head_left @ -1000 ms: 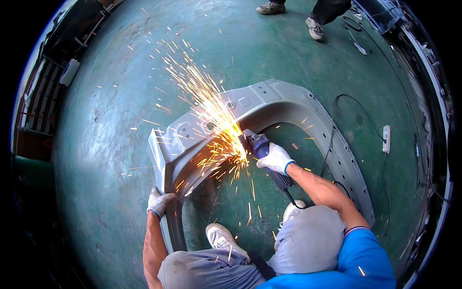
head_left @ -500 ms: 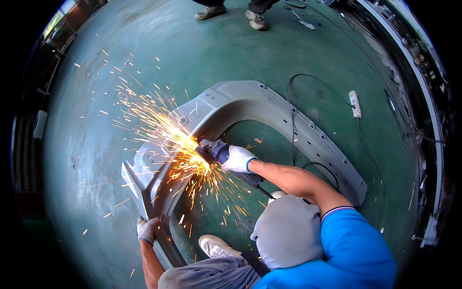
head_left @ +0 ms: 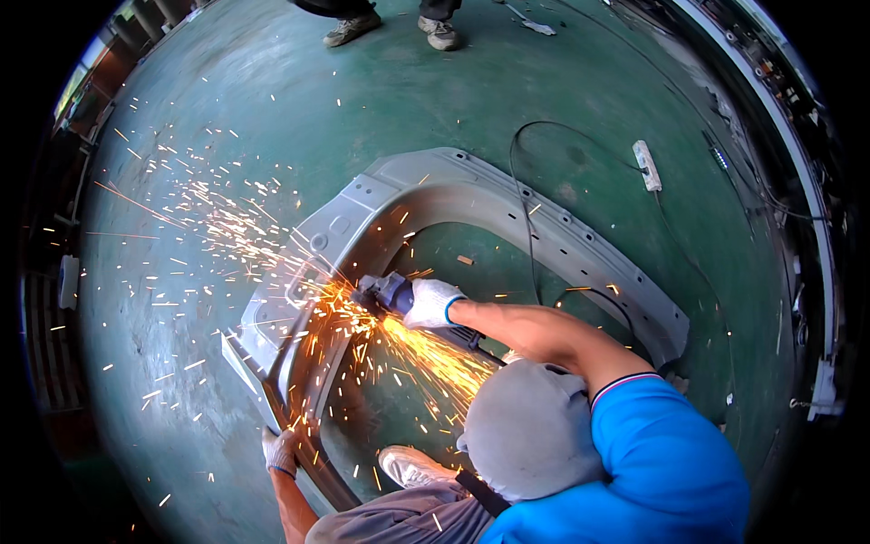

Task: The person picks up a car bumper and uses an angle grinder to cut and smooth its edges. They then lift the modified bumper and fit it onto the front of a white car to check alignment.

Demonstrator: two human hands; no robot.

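Note:
A large arch-shaped grey sheet-metal body panel lies on the green floor before me. My right hand, in a white glove with a blue cuff, is wrapped round an angle grinder. The grinder's head meets the inner edge of the panel's left part, where sparks hide the exact contact. Sparks spray to the upper left and also back to the lower right. My left hand, gloved too, grips the panel's near left end. Its fingertips are partly hidden behind the metal.
A black cable loops over the panel to a white power strip on the right. Another person's shoes stand at the far edge. A metal-edged bench or rail runs along the right side. My white shoe is close to the panel.
The grinder has shifted slightly up and left along the panel. The sparks, earlier mostly to the upper left, now also stream strongly to the lower right. The view has shifted slightly.

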